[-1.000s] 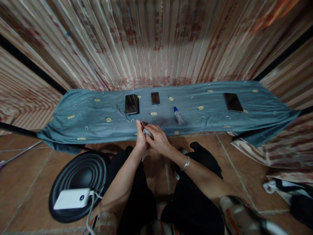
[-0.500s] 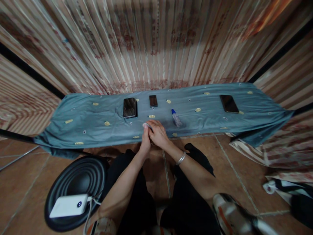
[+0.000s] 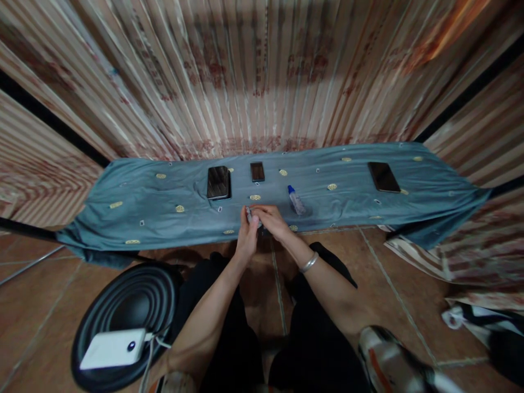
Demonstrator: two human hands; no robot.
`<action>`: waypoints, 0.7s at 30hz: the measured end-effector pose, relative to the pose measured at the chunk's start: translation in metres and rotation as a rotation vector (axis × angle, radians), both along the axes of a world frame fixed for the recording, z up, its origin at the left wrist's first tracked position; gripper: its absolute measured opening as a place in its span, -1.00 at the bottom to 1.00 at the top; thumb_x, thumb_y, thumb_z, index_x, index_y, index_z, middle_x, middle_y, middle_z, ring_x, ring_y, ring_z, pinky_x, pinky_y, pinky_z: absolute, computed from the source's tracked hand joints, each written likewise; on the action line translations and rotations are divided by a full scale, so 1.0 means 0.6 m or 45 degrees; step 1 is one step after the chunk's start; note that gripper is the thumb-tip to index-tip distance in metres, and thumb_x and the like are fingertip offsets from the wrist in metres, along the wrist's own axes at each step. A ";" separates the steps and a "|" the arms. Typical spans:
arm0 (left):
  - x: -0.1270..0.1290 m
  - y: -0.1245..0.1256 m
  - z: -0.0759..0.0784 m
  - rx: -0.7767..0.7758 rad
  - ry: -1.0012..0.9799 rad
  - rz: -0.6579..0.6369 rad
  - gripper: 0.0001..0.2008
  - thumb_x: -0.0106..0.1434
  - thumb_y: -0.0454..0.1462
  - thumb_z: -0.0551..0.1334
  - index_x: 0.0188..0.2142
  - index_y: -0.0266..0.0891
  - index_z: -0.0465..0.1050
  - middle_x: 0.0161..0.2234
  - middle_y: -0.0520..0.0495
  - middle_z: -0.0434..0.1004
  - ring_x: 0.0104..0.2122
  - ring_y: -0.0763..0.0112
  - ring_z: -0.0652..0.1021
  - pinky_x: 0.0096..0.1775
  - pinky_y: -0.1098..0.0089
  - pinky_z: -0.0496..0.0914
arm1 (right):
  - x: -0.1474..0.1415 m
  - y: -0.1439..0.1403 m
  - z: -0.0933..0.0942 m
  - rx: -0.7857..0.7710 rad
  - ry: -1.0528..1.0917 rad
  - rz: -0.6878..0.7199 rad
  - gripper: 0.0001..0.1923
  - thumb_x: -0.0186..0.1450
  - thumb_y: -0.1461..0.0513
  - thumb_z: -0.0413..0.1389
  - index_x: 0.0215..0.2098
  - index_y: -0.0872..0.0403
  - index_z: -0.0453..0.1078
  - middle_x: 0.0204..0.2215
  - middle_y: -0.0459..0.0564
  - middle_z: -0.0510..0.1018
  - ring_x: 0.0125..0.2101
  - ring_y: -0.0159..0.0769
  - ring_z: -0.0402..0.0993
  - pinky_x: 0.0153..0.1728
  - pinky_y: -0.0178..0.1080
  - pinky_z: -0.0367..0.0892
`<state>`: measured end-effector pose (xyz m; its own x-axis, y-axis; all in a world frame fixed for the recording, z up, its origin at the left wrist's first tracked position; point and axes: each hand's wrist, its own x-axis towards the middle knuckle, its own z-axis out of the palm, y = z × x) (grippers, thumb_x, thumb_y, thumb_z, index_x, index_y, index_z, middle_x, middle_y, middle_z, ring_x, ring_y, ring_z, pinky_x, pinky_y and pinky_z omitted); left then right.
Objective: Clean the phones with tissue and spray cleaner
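My left hand (image 3: 246, 236) and my right hand (image 3: 273, 220) meet at the front edge of the cloth-covered surface (image 3: 196, 224). Between their closed fingers is a small pale grey thing (image 3: 249, 214), mostly hidden, whose kind I cannot make out. A silver bangle circles my right wrist. Beyond my right hand lies a clear small bottle (image 3: 298, 203) with a blue cap. Farther back are a small dark square thing (image 3: 257, 171) and, to its left, a black phone-like slab (image 3: 218, 182) that appears stacked on another dark piece.
A dark tablet or phone (image 3: 383, 177) lies on the right of the cloth. On the tiled floor at left, a white power bank (image 3: 112, 349) with cables rests on a black ringed round thing (image 3: 133, 284). Striped curtains (image 3: 262, 82) and black poles (image 3: 470, 82) surround the surface.
My hands have shifted slightly and turned the small thing, with my left thumb now across it and my right fingers stretched over its far side. The things on the cloth have stayed put.
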<state>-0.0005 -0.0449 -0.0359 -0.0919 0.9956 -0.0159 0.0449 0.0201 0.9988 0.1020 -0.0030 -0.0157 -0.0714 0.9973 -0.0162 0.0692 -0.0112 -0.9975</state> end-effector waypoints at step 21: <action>-0.009 -0.013 0.005 0.215 0.110 -0.163 -0.10 0.16 0.03 0.32 0.36 -0.26 0.00 0.35 -0.36 0.13 0.35 0.06 0.19 0.34 0.12 0.01 | 0.020 0.013 -0.030 -0.193 0.190 0.010 -0.86 0.05 0.23 0.17 -0.57 0.12 0.54 -0.60 -0.14 0.53 -0.52 -0.40 0.35 -0.43 -0.36 0.20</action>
<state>-0.0058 -0.0525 -0.0329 0.0413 0.9871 0.1544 0.1218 -0.1583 0.9798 0.1142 0.0045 -0.0336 -0.0920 0.9837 -0.1547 -0.0788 -0.1620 -0.9836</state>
